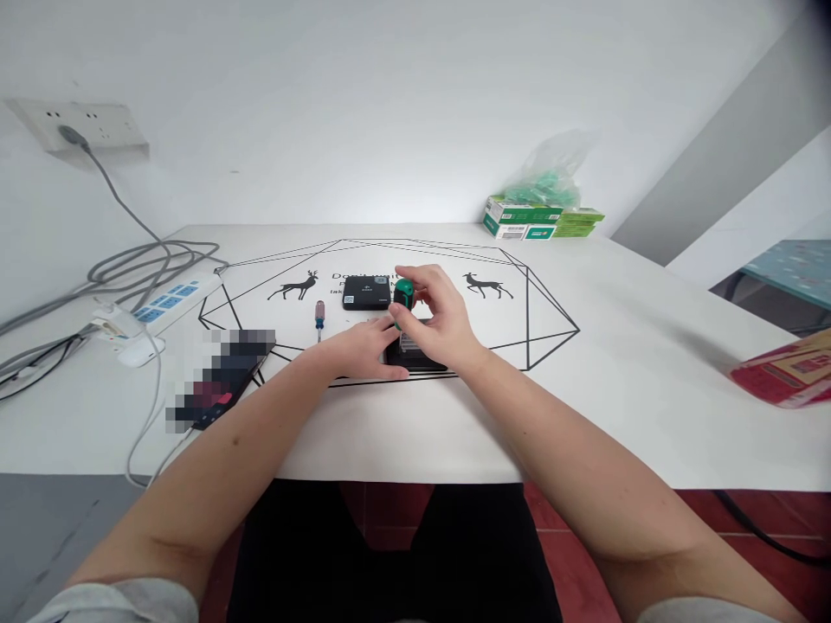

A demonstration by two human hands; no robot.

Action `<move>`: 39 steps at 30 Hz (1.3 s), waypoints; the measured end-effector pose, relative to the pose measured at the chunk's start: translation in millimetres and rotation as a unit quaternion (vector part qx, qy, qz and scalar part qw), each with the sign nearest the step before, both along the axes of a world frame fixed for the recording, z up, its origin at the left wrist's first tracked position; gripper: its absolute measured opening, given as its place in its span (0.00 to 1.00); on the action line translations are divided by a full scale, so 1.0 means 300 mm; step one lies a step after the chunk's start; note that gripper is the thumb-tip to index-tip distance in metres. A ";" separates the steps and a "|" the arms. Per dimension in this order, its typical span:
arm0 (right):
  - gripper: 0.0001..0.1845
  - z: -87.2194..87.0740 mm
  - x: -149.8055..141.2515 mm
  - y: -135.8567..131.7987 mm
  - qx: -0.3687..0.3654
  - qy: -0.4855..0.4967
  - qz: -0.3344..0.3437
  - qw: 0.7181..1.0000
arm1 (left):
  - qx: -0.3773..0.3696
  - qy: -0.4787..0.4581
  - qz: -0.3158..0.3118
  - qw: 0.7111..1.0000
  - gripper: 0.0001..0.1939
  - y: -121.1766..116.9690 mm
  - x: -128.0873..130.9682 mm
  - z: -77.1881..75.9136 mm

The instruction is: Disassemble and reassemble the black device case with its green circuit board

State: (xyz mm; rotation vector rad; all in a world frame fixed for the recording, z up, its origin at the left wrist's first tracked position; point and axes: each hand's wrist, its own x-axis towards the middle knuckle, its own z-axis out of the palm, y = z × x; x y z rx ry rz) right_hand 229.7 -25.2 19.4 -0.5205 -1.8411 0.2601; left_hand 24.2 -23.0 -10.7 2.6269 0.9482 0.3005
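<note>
My right hand is closed around the green and black handle of a screwdriver, which stands upright over an open black plastic casing. My left hand holds the left side of that casing, its thumb along the front edge and its fingers close to the screwdriver's shaft. The tip of the tool and much of the casing's inside are hidden by my hands. Just behind lies a flat black box-shaped cover with a small label. A second screwdriver with a clear and blue handle rests to the left.
A phone with a partly blurred screen lies at the left, near a power strip and coiled grey cables. Green and white boxes with a plastic bag stand at the back. A red package sits at the right edge.
</note>
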 end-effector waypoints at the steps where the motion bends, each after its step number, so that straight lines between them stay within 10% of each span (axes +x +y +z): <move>1: 0.21 0.000 0.000 -0.001 -0.003 0.005 -0.002 1.000 | -0.010 0.005 0.002 1.000 0.49 -0.001 0.000 0.004; 39: 0.14 0.004 0.001 -0.014 -0.032 0.032 0.003 0.999 | -0.023 0.015 0.003 1.000 0.49 0.000 0.001 0.008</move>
